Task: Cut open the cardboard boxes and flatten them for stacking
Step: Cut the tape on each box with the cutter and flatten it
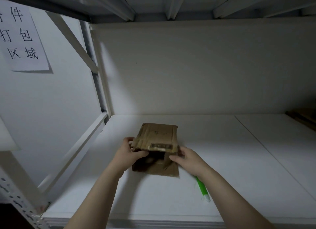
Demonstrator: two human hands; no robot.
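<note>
Left hand (127,151) and right hand (189,158) held forward, close together — fingers (176,159) seemingly curled.

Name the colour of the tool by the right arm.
The tool is green, white-tipped; head view.

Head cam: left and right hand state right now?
Left hand: grips the cardboard box at its left edge.
Right hand: grips the box's right edge; the green tool lies unheld beneath the forearm.

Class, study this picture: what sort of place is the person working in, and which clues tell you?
Probably a warehouse packing area: a white metal rack, a wall sign reading "packing area" in Chinese, and a cardboard box on the shelf beside a green tool.
</note>
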